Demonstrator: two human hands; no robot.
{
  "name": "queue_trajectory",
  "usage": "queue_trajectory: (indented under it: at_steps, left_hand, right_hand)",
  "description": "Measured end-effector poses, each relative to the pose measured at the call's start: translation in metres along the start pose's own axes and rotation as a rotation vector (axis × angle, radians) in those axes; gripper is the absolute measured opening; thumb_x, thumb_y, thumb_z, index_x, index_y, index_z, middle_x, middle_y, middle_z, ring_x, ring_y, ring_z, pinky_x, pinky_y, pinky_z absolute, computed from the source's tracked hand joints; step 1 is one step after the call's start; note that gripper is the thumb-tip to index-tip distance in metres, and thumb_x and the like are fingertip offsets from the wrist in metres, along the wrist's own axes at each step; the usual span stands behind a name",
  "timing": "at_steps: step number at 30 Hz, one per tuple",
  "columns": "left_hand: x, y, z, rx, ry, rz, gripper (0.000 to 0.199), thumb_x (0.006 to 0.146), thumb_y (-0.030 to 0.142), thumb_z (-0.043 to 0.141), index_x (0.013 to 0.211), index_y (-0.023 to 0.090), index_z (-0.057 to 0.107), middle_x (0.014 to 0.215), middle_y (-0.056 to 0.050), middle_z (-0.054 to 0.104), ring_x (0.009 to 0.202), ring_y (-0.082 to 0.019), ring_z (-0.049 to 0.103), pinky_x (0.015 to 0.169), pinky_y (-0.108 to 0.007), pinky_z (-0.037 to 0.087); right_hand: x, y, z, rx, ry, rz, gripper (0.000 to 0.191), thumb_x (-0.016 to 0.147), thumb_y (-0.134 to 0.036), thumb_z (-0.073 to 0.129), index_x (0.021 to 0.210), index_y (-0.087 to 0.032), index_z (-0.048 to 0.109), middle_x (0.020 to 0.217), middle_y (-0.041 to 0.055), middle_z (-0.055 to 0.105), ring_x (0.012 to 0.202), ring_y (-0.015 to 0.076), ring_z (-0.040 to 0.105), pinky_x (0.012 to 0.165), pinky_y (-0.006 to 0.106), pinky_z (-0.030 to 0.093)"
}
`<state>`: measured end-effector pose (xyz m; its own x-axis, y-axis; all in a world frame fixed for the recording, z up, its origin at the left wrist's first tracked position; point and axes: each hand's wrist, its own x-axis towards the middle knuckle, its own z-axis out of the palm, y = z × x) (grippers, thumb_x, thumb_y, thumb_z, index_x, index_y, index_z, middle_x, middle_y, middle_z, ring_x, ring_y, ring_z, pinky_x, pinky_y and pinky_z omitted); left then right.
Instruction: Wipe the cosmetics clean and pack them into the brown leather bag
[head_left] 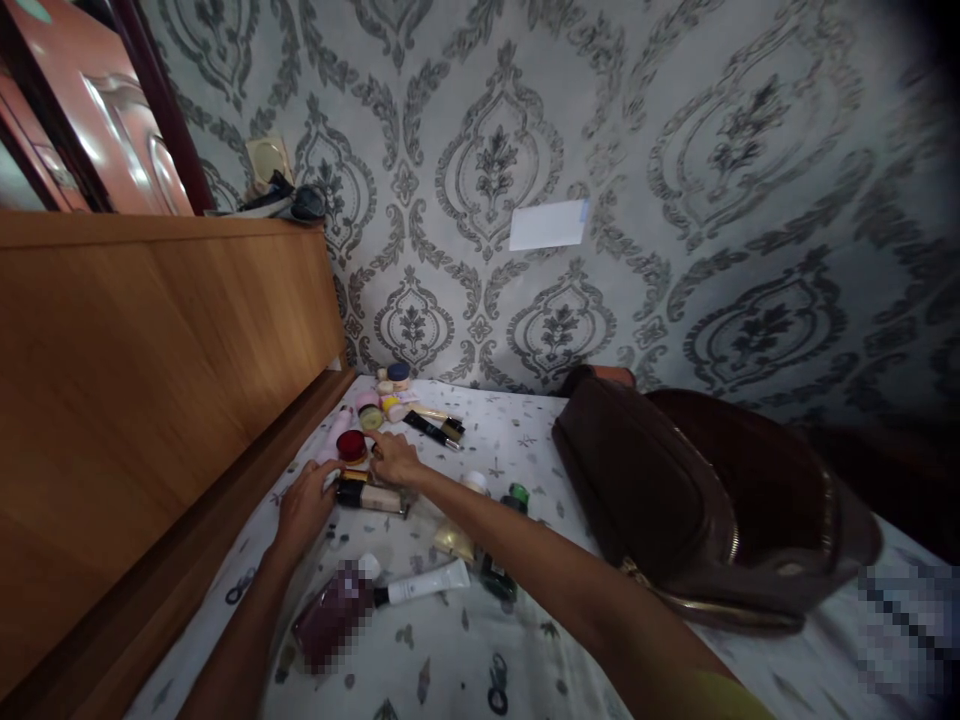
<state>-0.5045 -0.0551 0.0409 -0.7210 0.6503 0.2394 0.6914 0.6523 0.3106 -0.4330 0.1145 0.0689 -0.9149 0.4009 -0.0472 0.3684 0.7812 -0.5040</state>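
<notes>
Fingers of my right hand (396, 460) reach forward, the index finger stretched toward a small jar with a pale greenish lid (370, 417); the others curl beneath, and I cannot tell whether they grip anything. My left hand (304, 505) is bent inward beside a jar with a dark red lid (351, 446), its thumb and index finger close together at the jar's near left side; whether they pinch something is too small to make out. That red-lidded jar sits between my two hands, on a white cloth printed with small dark motifs (420, 650).

Just below it lies a bottle with beige contents and a black cap (381, 498). Beyond my hands, toward the wall, are a blue-lidded jar (398, 374), a black tube (428, 429) and a brush (453, 429). Nearer me lie a white tube (429, 583) and a purple bottle (334, 612), partly blurred. A green-capped bottle (517, 499) stands past my right forearm, and a large brown bag (660, 490) rests farther right. Grey damask wallpaper (495, 150) covers the wall behind.
</notes>
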Motion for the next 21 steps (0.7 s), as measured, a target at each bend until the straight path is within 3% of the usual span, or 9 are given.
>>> queue_trajectory:
  at_steps: [7, 11, 17, 21]
  left_hand:
    - [0.001, 0.0, -0.001, 0.006, -0.01, 0.011, 0.034, 0.09, 0.016, 0.048, 0.117, 0.028, 0.064, 0.099, -0.004, 0.059, 0.091, -0.019, 0.061, 0.076, -0.026, 0.043]
    - [0.001, -0.001, 0.0, 0.003, -0.014, 0.015, 0.034, 0.09, 0.016, 0.048, 0.118, 0.026, 0.064, 0.1, -0.005, 0.059, 0.093, -0.02, 0.061, 0.076, -0.026, 0.043]
    - [0.001, -0.003, 0.003, -0.031, 0.012, 0.039, 0.035, 0.088, 0.015, 0.048, 0.116, 0.026, 0.065, 0.099, -0.005, 0.059, 0.093, -0.021, 0.061, 0.078, -0.028, 0.044]
    - [0.001, -0.002, 0.002, -0.032, 0.014, 0.042, 0.032, 0.089, 0.016, 0.049, 0.115, 0.025, 0.066, 0.097, -0.004, 0.058, 0.091, -0.02, 0.062, 0.077, -0.028, 0.044]
  right_hand:
    - [0.001, 0.004, 0.0, 0.011, 0.005, -0.025, 0.059, 0.086, -0.026, 0.052, 0.144, -0.032, 0.042, 0.137, 0.0052, 0.057, 0.126, 0.0291, 0.048, 0.097, 0.044, 0.042]
    - [0.004, 0.005, -0.001, 0.011, 0.037, -0.035, 0.047, 0.092, -0.028, 0.05, 0.139, -0.029, 0.049, 0.135, 0.0062, 0.058, 0.125, 0.0272, 0.051, 0.097, 0.041, 0.044]
    - [0.012, 0.001, -0.004, -0.035, 0.166, -0.081, 0.028, 0.097, -0.037, 0.053, 0.116, -0.019, 0.062, 0.124, 0.0088, 0.061, 0.111, 0.0224, 0.059, 0.097, 0.045, 0.047]
    - [0.021, -0.001, -0.008, -0.083, 0.278, -0.114, 0.028, 0.098, -0.03, 0.045, 0.114, -0.019, 0.066, 0.124, 0.0092, 0.059, 0.119, 0.0249, 0.049, 0.101, 0.038, 0.038]
